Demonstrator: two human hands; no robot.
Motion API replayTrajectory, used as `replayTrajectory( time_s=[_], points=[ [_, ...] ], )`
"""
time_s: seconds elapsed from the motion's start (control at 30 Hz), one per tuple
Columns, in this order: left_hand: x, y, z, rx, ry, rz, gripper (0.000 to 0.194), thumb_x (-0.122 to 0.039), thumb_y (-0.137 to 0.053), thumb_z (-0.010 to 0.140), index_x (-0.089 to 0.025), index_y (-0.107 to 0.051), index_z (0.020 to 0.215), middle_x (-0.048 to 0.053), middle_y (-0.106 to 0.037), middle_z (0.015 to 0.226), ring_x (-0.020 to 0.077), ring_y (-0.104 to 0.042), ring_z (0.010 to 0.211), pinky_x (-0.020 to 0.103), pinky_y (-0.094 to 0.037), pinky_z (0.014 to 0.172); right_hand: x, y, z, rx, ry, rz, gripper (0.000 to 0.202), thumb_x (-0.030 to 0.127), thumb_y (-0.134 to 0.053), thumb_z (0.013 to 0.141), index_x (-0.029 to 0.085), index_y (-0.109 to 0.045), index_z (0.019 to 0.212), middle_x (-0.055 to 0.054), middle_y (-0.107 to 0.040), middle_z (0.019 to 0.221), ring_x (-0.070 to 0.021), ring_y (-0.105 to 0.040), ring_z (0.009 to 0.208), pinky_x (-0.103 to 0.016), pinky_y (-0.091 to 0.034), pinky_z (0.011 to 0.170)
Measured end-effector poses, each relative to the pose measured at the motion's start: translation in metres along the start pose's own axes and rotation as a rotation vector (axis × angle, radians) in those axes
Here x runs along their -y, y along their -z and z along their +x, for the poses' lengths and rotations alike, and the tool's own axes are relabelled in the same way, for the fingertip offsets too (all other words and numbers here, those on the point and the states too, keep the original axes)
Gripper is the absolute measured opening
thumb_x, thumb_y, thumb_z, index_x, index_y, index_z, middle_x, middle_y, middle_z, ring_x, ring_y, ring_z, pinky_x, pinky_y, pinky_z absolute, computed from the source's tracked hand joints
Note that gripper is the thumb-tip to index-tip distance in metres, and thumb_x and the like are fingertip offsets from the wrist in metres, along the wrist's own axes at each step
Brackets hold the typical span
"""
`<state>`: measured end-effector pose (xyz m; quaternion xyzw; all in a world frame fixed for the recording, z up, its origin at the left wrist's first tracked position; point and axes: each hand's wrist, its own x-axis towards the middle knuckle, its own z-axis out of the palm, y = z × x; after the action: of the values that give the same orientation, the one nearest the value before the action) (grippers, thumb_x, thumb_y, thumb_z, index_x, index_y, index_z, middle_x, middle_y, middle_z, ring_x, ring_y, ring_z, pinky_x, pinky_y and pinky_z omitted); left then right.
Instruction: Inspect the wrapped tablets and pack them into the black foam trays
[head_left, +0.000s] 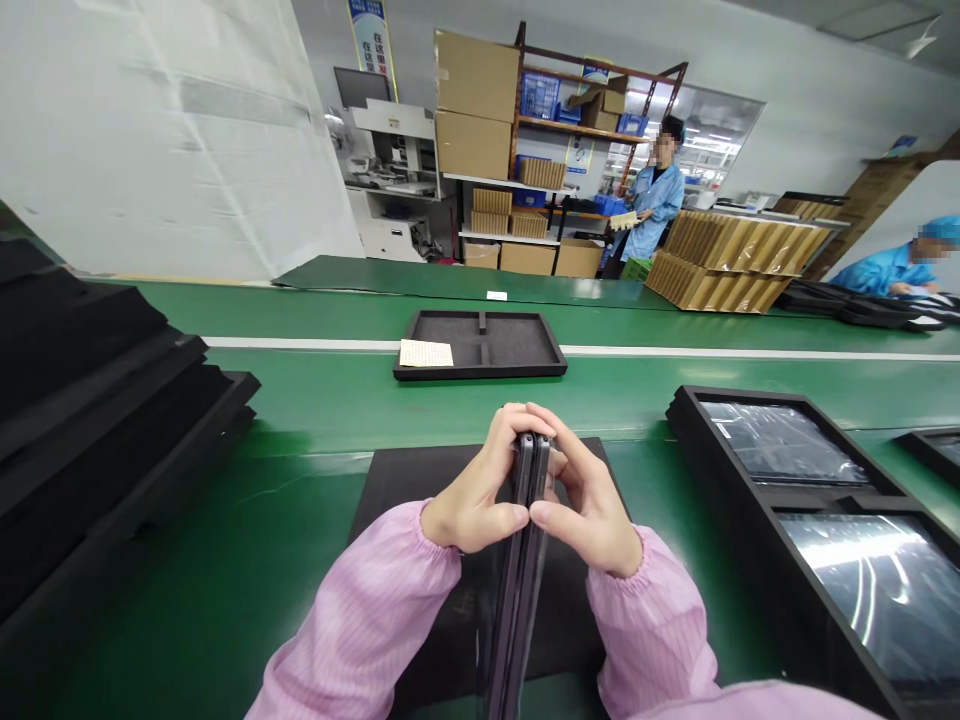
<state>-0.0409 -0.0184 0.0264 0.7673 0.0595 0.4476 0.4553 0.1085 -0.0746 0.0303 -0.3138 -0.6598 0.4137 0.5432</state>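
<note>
Two thin, dark tablet-like panels [517, 600] stand on edge, face to face, with a narrow gap line between them. My left hand [480, 495] is closed on their left side, its fingers over the top end and its thumb on the near edge. From the right, my right hand [589, 500] grips the same pair, thumb beside the other thumb. Clear film seems to hang along the panels' lower part. Beneath them a black mat [409, 480] lies on the green bench [300, 500]. The panels' outer faces are mostly hidden.
A black foam tray [517, 345] with a dotted cream sheet [426, 354] sits ahead. At right, another foam tray [750, 490] holds two glossy film-covered panels. Black trays [97, 400] are stacked at left. Beyond are cardboard dividers [727, 255] and two people in blue.
</note>
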Motion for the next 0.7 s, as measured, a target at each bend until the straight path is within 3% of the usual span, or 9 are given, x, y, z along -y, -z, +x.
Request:
replayTrajectory(
  time_s=[0.23, 0.43, 0.6, 0.63, 0.7],
  points=[
    [0.0, -0.008, -0.003, -0.048, -0.068, 0.083, 0.04, -0.06, -0.041, 0.094, -0.027, -0.048, 0.117, 0.004, -0.045, 0.104, 0.026, -0.049, 0.1, 0.049, -0.043, 0.092, 0.004, -0.005, -0.001, -0.13, 0.026, 0.04, 0.054, 0.03, -0.069, 0.079, 0.026, -0.062, 0.132, 0.008, -0.048, 0.055, -0.012, -0.041, 0.05, -0.029, -0.042, 0.057],
    [0.001, -0.012, -0.002, -0.11, -0.094, 0.077, 0.039, -0.058, -0.042, 0.094, -0.026, -0.051, 0.113, 0.004, -0.048, 0.105, 0.0231, -0.05, 0.095, 0.044, -0.044, 0.088, 0.005, -0.009, 0.0, -0.146, 0.042, 0.005, 0.055, 0.027, -0.066, 0.077, 0.023, -0.062, 0.132, 0.009, -0.049, 0.054, -0.0114, -0.039, 0.048, -0.029, -0.041, 0.055],
    [-0.001, -0.016, -0.002, -0.211, -0.041, -0.052, 0.038, -0.059, -0.051, 0.088, -0.025, -0.057, 0.103, 0.002, -0.049, 0.096, 0.0199, -0.049, 0.081, 0.043, -0.045, 0.085, -0.002, -0.013, -0.002, -0.147, 0.065, 0.06, 0.054, 0.038, -0.068, 0.082, 0.025, -0.059, 0.133, 0.009, -0.049, 0.056, -0.0117, -0.039, 0.048, -0.029, -0.042, 0.056],
    [-0.001, -0.015, -0.003, -0.233, -0.026, -0.112, 0.038, -0.059, -0.054, 0.086, -0.024, -0.058, 0.101, 0.002, -0.049, 0.094, 0.0193, -0.049, 0.078, 0.041, -0.045, 0.082, -0.009, -0.014, -0.002, -0.194, 0.09, 0.106, 0.055, 0.043, -0.068, 0.083, 0.026, -0.058, 0.134, 0.008, -0.051, 0.059, -0.0126, -0.043, 0.05, -0.029, -0.044, 0.058],
    [-0.001, -0.011, -0.005, -0.267, -0.008, -0.224, 0.037, -0.057, -0.059, 0.08, -0.023, -0.06, 0.095, 0.002, -0.051, 0.091, 0.0201, -0.051, 0.078, 0.038, -0.046, 0.078, -0.028, -0.019, -0.001, -0.421, 0.112, 0.191, 0.06, 0.052, -0.07, 0.08, 0.027, -0.056, 0.134, 0.005, -0.058, 0.072, -0.0143, -0.052, 0.061, -0.03, -0.048, 0.066]
  ],
)
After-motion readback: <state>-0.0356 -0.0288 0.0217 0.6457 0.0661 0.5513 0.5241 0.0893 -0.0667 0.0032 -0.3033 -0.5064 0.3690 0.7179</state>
